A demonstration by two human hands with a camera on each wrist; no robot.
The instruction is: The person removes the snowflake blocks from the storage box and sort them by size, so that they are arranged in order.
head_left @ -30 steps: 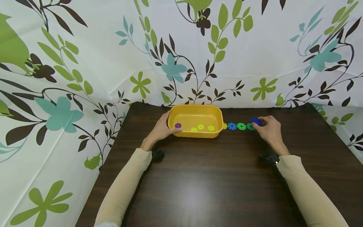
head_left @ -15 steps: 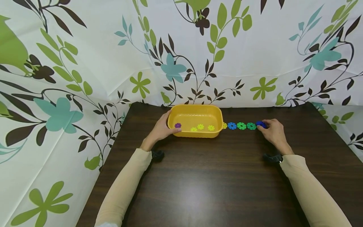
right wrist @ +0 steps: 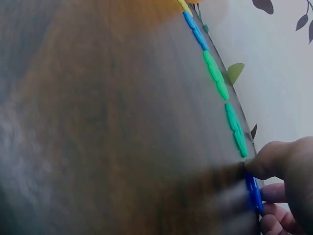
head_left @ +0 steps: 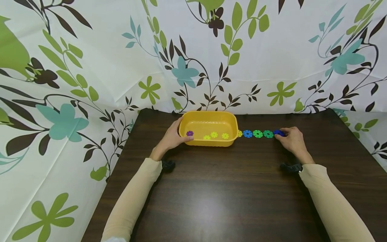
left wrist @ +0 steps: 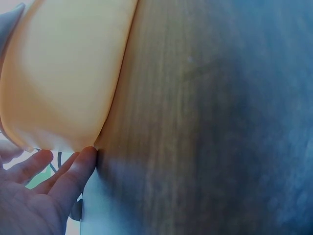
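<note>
A yellow plastic tub (head_left: pixel 211 144) stands at the back of the table, with a purple flower disc (head_left: pixel 189 133) and several yellow flower discs (head_left: pixel 214 134) inside. My left hand (head_left: pixel 172 136) holds its left end, thumb over the front rim; in the left wrist view, fingertips (left wrist: pixel 88 154) touch its wall. Right of the tub runs a row of notched discs: yellow (head_left: pixel 240 133), blue (head_left: pixel 247 133), green (head_left: pixel 257 134) and darker green (head_left: pixel 268 134). At the row's right end my right hand (head_left: pixel 292 139) pinches a dark blue disc (head_left: pixel 278 133), partly hidden by the fingers.
The dark wooden table (head_left: pixel 208 188) ends at the back against a leaf-patterned white cloth (head_left: pixel 115 67). The same cloth hangs along the left side. A black band (head_left: pixel 291 168) is on the right wrist.
My right hand has moved slightly right and down with the dark blue disc, uncovering the darker green one. In the last half second it hardly moves. My left hand stays on the tub.
</note>
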